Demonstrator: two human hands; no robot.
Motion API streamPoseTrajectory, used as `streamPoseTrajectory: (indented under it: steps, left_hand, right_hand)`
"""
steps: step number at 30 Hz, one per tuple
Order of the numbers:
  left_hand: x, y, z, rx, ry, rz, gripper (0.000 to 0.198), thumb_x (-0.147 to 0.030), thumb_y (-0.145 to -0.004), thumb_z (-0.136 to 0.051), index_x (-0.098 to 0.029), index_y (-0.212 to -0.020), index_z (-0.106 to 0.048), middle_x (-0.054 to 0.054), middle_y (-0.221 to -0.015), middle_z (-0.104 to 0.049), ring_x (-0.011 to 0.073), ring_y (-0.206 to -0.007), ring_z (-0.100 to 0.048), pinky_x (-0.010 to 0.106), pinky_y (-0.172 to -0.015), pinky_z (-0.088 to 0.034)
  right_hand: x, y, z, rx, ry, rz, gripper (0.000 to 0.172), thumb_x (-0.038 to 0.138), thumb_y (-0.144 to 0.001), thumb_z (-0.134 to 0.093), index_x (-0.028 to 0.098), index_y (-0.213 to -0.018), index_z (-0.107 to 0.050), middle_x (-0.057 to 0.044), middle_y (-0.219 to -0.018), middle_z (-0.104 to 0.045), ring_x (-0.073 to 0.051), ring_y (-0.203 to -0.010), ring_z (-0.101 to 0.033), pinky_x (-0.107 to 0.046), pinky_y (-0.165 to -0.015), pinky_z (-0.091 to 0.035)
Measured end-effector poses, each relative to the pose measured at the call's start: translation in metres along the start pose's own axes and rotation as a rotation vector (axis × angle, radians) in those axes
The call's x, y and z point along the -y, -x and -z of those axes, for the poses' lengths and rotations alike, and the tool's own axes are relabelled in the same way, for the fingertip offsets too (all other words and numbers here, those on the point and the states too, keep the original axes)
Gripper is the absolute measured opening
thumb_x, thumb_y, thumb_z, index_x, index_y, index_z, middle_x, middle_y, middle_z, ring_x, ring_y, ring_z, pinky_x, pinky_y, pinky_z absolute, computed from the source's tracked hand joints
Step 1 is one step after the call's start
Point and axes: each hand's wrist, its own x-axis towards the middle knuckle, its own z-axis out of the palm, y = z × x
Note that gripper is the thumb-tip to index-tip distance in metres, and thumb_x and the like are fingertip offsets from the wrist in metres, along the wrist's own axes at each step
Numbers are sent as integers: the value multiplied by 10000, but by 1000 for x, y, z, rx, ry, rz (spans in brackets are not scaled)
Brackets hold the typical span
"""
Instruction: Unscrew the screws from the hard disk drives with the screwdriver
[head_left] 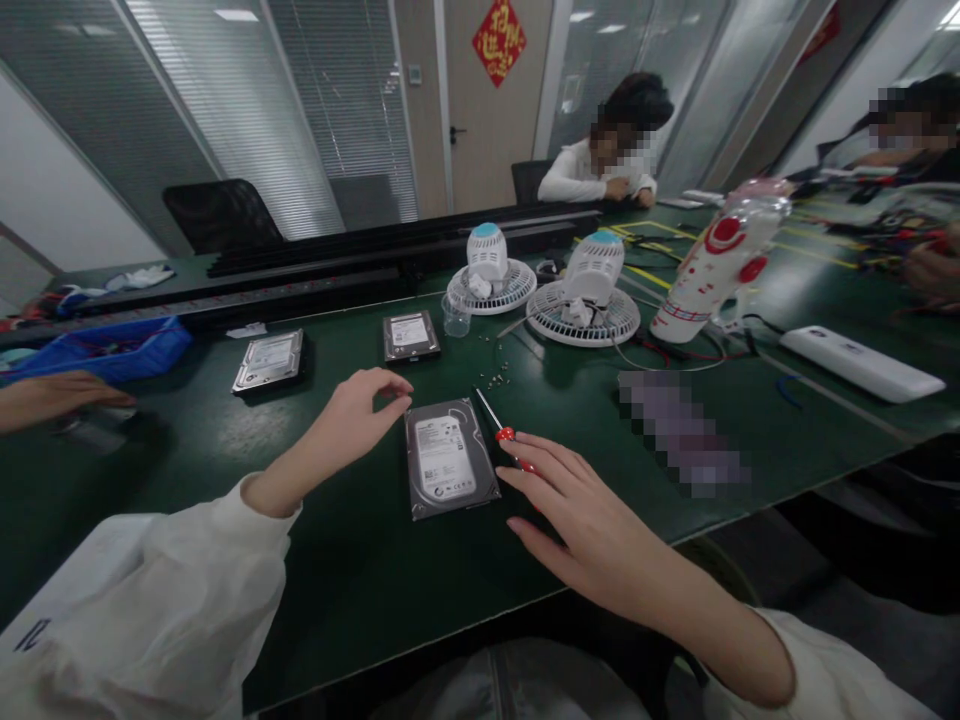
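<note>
A hard drive (448, 458) with a white label lies on the green table in front of me. At its upper left corner is my left hand (373, 405), thumb and fingers apart, holding nothing. My right hand (559, 495) is at the drive's right side, fingers spread over the red handle of a screwdriver (504, 433). The screwdriver's shaft points away from me, beside the drive's right edge. Whether the fingers grip the handle or only rest on it I cannot tell. Several small screws (499, 380) lie just beyond the screwdriver tip.
Two more hard drives (270, 360) (410, 336), a clear cup (456, 315) and white fan parts (583, 310) stand farther back. At left, another person's hand (56, 398) is near a blue bin (112, 350). A power strip (862, 363) lies at right.
</note>
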Motion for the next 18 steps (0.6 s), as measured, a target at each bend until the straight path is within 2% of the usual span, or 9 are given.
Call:
streamPoseTrajectory:
  steps: [2,4,6,8,10,13,16,18]
  left_hand:
    - [-4,15,-4,-93,381,263,401,-362,-956,-705,-175,-1311,-709,179,-1415,-743,332,-1291,-710,529,-1109,-571]
    - [-13,34,-9,-119,691,495,424,-344,-972,-693,-204,-1372,-669,192,-1572,-653,310,-1447,-640,494,-1193,-545]
    - [-26,55,-14,-117,913,643,379,-332,-1011,-627,-222,-1372,-664,184,-1653,-591,282,-1544,-569,482,-1277,-489]
    - [-41,75,-21,-112,1043,751,376,-346,-1036,-572,-236,-1385,-660,159,-1686,-569,274,-1593,-522,517,-1342,-416]
    - [-55,92,-28,-126,1131,789,397,-349,-1029,-574,-254,-1405,-660,126,-1697,-568,266,-1619,-491,507,-1354,-406]
    - [-67,109,-40,-108,1236,725,489,-345,-985,-687,-278,-1467,-640,99,-1683,-591,260,-1636,-468,449,-1349,-420]
    - [-65,115,-52,-138,1267,676,552,-327,-947,-757,-287,-1484,-638,87,-1705,-568,265,-1657,-433,433,-1368,-380]
    - [-62,115,-58,-158,1250,614,562,-315,-921,-791,-289,-1467,-660,93,-1671,-604,284,-1662,-423,442,-1367,-378]
  right_hand:
    - [13,-2,-3,-71,-193,-125,441,230,-1053,-596,164,-1489,-577,-207,-1626,-583,-298,-1544,-569,-544,-1234,-572]
    - [24,-7,-9,-115,-344,-267,512,286,-1060,-587,165,-1553,-518,-211,-1683,-525,-279,-1601,-513,-530,-1291,-517]
    - [30,-15,-17,-63,-461,-357,646,346,-1046,-599,126,-1631,-434,-238,-1739,-449,-313,-1671,-412,-584,-1348,-424]
    - [31,-25,-26,6,-550,-408,762,372,-1016,-623,91,-1677,-367,-254,-1759,-412,-342,-1692,-366,-622,-1376,-351]
    - [29,-35,-34,8,-583,-446,741,347,-992,-630,120,-1661,-408,-234,-1731,-458,-347,-1666,-409,-629,-1376,-343]
    - [21,-44,-42,-21,-558,-493,617,293,-967,-626,180,-1567,-536,-208,-1662,-539,-365,-1619,-468,-657,-1355,-359]
    - [12,-44,-45,29,-541,-509,607,309,-941,-659,189,-1532,-589,-192,-1628,-572,-408,-1671,-376,-689,-1374,-286]
    - [10,-42,-46,67,-541,-511,663,338,-942,-662,193,-1580,-557,-180,-1666,-543,-423,-1715,-274,-691,-1384,-253]
